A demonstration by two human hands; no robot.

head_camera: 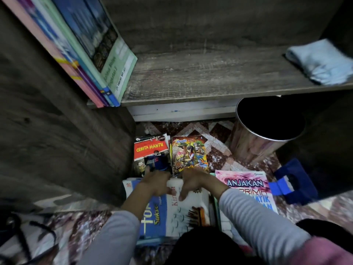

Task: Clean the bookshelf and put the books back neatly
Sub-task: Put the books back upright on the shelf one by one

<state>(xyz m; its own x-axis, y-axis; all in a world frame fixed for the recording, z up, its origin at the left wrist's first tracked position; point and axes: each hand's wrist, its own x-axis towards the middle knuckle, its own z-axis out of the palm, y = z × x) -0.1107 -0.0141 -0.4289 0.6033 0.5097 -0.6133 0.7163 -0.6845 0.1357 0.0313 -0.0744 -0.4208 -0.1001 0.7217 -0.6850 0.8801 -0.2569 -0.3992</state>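
White book (188,213) lies with its far edge clamped by left grip (157,183) and right grip (193,183).

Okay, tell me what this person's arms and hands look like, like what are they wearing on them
Both arms wear long, light grey sleeves with faint fine ribbing. The left sleeve ends partway up the forearm, and the right sleeve ends near the wrist. The left hand and right hand are bare: no gloves, and no watch or ring visible.
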